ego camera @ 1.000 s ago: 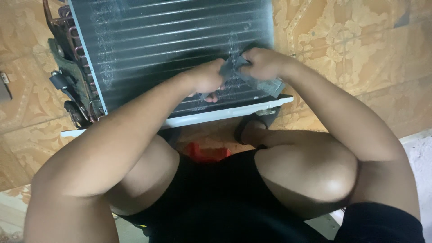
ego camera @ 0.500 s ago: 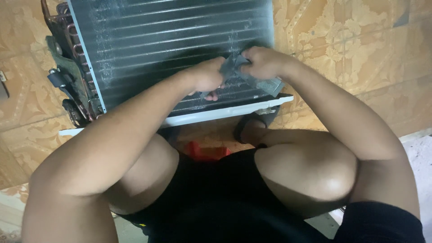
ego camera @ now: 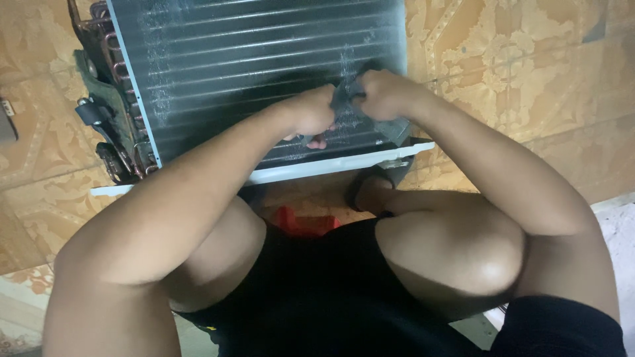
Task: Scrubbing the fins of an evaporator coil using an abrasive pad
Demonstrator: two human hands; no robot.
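A finned metal coil unit [ego camera: 251,66] lies flat on the floor in front of me, with a white frame edge [ego camera: 317,168] along its near side. Both hands meet over its lower right part. My left hand [ego camera: 311,112] is closed around a small dark grey tool [ego camera: 344,96] whose shape I cannot make out. My right hand [ego camera: 383,92] grips the same dark tool from the other side and presses it against the fins. Scratched pale marks show on the fins near the hands.
Copper tube bends and a black bracket [ego camera: 109,112] stick out at the coil's left end. A red object [ego camera: 304,221] lies on the patterned tan floor tiles [ego camera: 529,66] between my knees. My foot in a dark sandal [ego camera: 370,188] sits under the frame edge.
Both hands stay in the same place on the coil; only a slight shift of the fingers is visible.
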